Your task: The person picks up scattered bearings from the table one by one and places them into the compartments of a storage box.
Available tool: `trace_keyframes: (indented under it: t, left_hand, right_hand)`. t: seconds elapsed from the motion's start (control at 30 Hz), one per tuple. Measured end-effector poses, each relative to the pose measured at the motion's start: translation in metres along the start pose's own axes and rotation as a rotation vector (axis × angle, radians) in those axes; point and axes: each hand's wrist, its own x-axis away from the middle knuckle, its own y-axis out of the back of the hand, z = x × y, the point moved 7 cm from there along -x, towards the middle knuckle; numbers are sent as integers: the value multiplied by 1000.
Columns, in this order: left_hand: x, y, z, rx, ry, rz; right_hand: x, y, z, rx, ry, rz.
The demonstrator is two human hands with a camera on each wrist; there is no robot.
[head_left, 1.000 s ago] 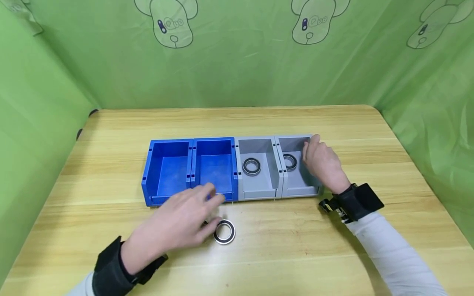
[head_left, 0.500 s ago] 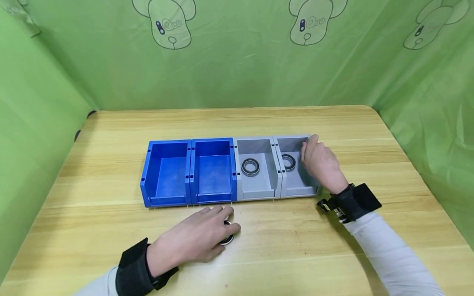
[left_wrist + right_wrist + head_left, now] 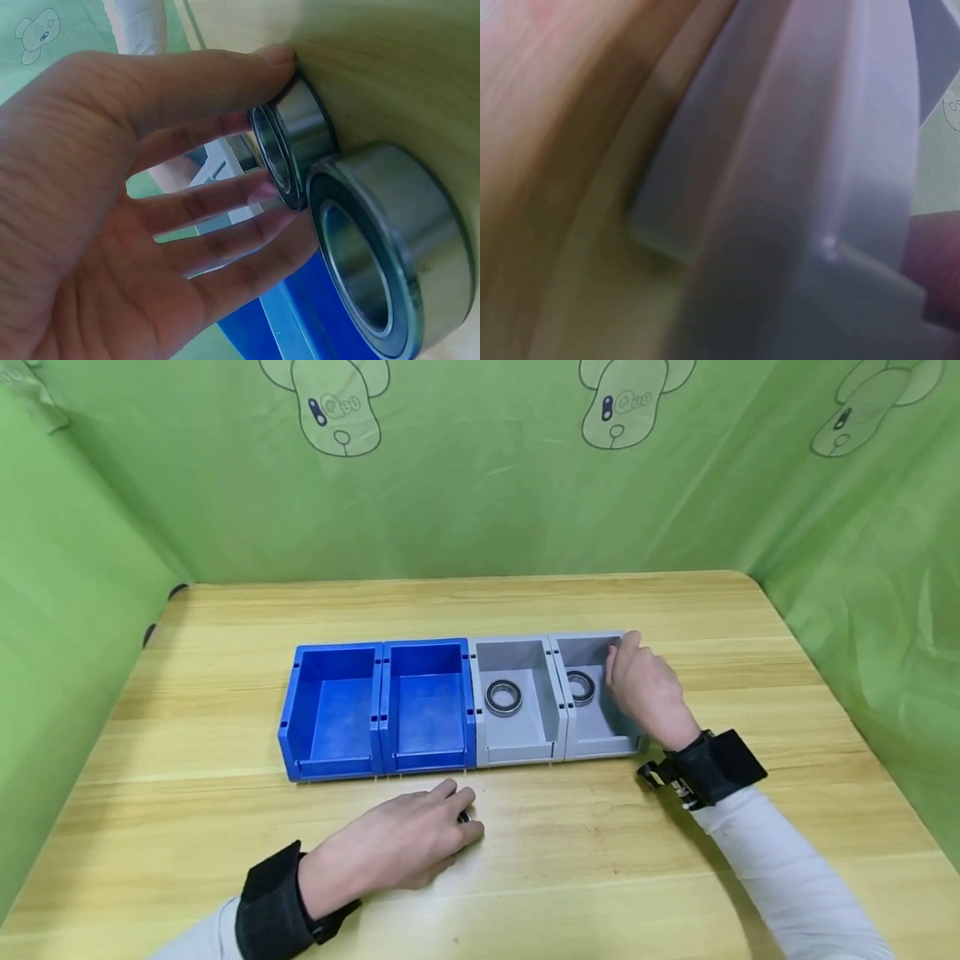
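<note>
Held bearing (image 3: 307, 124) in front of the blue bins (image 3: 427, 718) — left hand (image 3: 397, 843) pinches it between thumb and fingers (resting on the wooden table (image 3: 555, 860) or just lifted, cannot tell). Second bearing (image 3: 427, 225) just beside it. Right hand (image 3: 647, 685) grips the side wall of the right gray bin (image 3: 607, 727); one bearing (image 3: 592, 687) lies inside.

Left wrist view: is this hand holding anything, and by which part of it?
The left hand pinches a round silver-and-black metal bearing by its outer rim, between thumb and fingers.
</note>
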Motion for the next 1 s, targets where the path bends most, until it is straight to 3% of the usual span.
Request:
trace_keyframes:
  t: [0.13,0.5,0.73,0.87,1.0]
  left_hand:
    - [-2,0,0,-15,-21,33]
    - [-4,1,-1,-46,-57,54]
    - [-3,8,1,-39,-62,36]
    - [-2,17,9,43,-18,47]
    - [0,29,19,76,15,41]
  right_hand:
    - [1,-1,-3,-9,-30,11]
    - [2,4,3,44,53,-122]
    - [0,3,2,19,25,-64]
    - [-2,0,0,6,2,-16]
    - [-1,0,1,13,13,-30]
